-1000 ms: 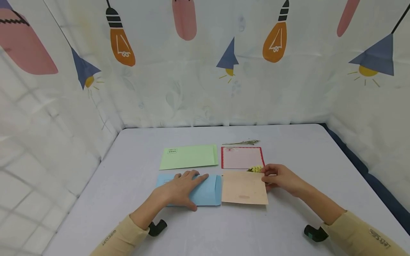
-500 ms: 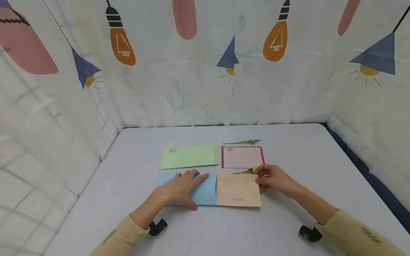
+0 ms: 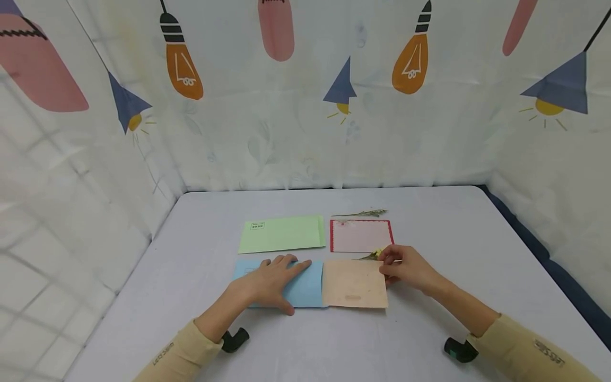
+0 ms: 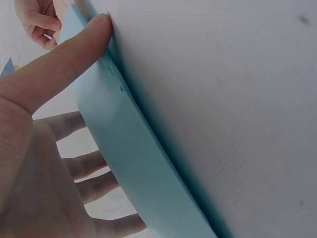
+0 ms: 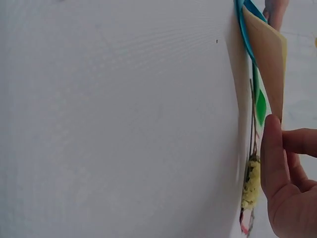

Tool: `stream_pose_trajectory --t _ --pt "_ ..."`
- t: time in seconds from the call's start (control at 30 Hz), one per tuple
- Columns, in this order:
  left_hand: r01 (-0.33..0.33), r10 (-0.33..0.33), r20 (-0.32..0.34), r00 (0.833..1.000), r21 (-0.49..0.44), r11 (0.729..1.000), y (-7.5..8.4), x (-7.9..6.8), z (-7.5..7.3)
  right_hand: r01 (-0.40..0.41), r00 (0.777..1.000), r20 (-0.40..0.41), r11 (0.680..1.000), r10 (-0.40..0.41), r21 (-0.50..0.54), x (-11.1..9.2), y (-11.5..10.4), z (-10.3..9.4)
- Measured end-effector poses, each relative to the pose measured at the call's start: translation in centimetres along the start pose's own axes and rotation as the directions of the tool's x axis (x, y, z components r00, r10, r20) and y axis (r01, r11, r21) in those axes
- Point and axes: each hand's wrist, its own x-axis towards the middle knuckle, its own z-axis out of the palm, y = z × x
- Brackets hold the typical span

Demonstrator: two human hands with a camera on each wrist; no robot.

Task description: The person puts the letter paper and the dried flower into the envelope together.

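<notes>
A blue envelope (image 3: 305, 284) lies on the table, with my left hand (image 3: 269, 281) spread over it. In the left wrist view the thumb (image 4: 74, 62) rests at one long edge of the envelope and the other fingers reach the opposite edge. My right hand (image 3: 410, 269) pinches the right edge of a tan card (image 3: 355, 284) between thumb and fingers. The right wrist view has the far end of the card (image 5: 270, 59) at the envelope's mouth (image 5: 242, 29); how deep it sits is hidden. A yellow flower sprig (image 5: 251, 183) lies beside the right hand, partly covered in the head view.
Behind the blue envelope lies a green envelope (image 3: 281, 235). To its right is a pale pink card (image 3: 361, 236) with a red border, and a dried sprig (image 3: 365, 213) lies beyond that. Patterned white cloth (image 3: 286, 138) hangs behind the white table (image 3: 215, 217).
My right hand has moved left with the tan card, bringing its left end to the envelope's mouth. Over the last half second it barely shifts. The left hand stays in place.
</notes>
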Motion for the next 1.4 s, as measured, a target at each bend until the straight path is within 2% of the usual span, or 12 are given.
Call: stream_pose_trajectory --t 0.37,0.67,1.03,1.4 --pt "-0.003 0.003 -0.004 1.000 -0.008 1.000 0.1 0.1 -0.2 -0.017 0.999 0.028 1.000 0.016 0.024 -0.1 0.3 0.0" --pt "-0.009 0.009 -0.004 1.000 -0.009 1.000 0.1 0.0 -0.1 0.006 0.997 0.075 0.999 -0.009 0.037 -0.1 0.4 0.1" --pt "-0.002 0.002 0.003 1.000 -0.002 1.000 0.1 0.1 0.1 0.011 0.999 0.048 0.998 -0.014 0.061 0.7 -0.1 1.4" --pt "-0.005 0.005 0.005 1.000 0.004 1.000 0.1 0.0 0.0 -0.066 0.998 0.009 0.980 0.066 0.188 1.0 -0.6 3.0"
